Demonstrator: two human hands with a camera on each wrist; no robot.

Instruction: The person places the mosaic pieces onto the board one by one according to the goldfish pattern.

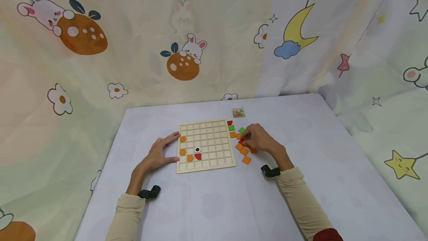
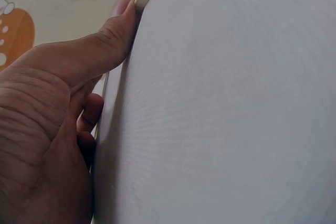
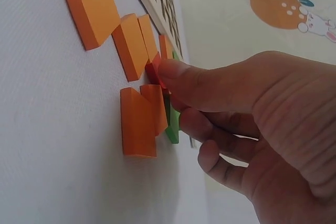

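Note:
A square wooden grid board [image 1: 215, 155] lies on the white table. My left hand [image 1: 156, 155] rests at its left edge, index finger and thumb stretched apart against the rim. In the left wrist view the thumb [image 2: 113, 32] presses the board's edge. On the board sit orange pieces [image 1: 182, 139], a black-and-white eye piece [image 1: 197, 150] and a red rounded piece [image 1: 198, 156]. Right of it, my right hand [image 1: 259, 137] pinches a red tile [image 3: 153, 69] between thumb and fingertips, among loose orange tiles [image 3: 137, 124]. The fingers partly hide the red tile.
Green tiles [image 1: 231, 127] and another red rounded piece [image 1: 229, 122] lie along the board's right edge. Behind them is a small patterned card [image 1: 238, 112]. A printed curtain [image 1: 140, 47] hangs behind the table [image 1: 214, 203].

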